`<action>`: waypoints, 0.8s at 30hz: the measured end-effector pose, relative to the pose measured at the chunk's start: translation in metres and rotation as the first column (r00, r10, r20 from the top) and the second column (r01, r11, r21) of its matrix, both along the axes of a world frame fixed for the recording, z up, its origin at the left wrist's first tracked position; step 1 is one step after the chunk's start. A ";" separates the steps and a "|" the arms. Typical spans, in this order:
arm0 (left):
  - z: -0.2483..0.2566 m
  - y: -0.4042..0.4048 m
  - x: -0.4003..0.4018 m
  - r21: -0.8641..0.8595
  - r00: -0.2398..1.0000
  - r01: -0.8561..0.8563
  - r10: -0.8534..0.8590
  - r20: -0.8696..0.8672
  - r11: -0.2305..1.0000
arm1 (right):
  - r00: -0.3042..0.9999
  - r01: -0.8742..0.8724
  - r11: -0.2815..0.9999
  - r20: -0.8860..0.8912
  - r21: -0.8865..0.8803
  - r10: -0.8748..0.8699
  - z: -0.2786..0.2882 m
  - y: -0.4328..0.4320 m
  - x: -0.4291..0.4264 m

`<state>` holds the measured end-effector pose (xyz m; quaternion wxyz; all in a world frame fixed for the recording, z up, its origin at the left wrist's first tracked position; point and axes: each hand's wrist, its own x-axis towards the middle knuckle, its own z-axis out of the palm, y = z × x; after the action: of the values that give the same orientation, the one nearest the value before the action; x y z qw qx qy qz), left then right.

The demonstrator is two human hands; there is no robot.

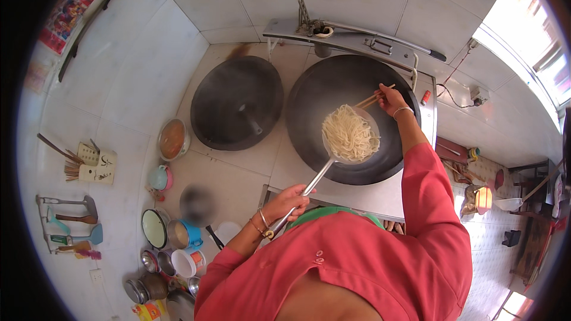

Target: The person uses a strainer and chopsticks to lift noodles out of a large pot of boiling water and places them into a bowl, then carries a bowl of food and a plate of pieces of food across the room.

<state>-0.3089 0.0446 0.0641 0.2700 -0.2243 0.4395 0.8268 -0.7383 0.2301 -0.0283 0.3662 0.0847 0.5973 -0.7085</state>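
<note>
My left hand (pixel 292 201) is closed around the metal handle of a large skimmer ladle (pixel 330 160), held over a big black wok (pixel 308 98). A heap of pale noodles (pixel 350 133) fills the ladle. Above the wok's right side, my right hand (pixel 390 98) grips wooden chopsticks (pixel 368 101), whose lower ends reach the ladle's far rim, by the noodles. Haze hangs over the wok. What lies under the ladle is hidden.
A black wok lid (pixel 236 102) lies left of the wok. Near the left wall stand a bowl of reddish food (pixel 172 139), a blue pot (pixel 184 233) and several containers. A metal shelf (pixel 348 38) runs behind the wok; a red lighter (pixel 425 97) lies at its right.
</note>
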 end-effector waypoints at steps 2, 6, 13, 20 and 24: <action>0.001 0.002 0.000 0.011 1.000 0.003 -0.003 0.008 1.000 | 0.996 0.013 0.998 0.086 -0.060 -0.008 -0.001 -0.015 0.000; 0.002 0.006 0.002 0.011 1.000 -0.002 0.002 0.027 1.000 | 0.994 -0.028 0.993 0.099 -0.114 0.039 -0.003 -0.026 0.006; -0.007 0.007 -0.002 0.018 0.999 -0.032 0.032 0.020 0.999 | 0.986 -0.158 0.983 -0.076 -0.091 0.152 0.015 0.004 0.033; -0.015 0.002 -0.004 0.039 0.998 -0.064 0.063 0.007 0.997 | 0.919 -0.197 0.975 -0.326 0.104 0.220 0.085 0.047 0.039; -0.013 0.000 -0.005 0.013 0.999 -0.035 0.035 0.001 0.999 | 0.909 -0.006 1.000 -0.418 0.005 0.007 0.094 0.056 0.014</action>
<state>-0.3137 0.0444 0.0510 0.2571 -0.2305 0.4301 0.8341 -0.7239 0.2861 0.0653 0.2323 -0.0702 0.6632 -0.7080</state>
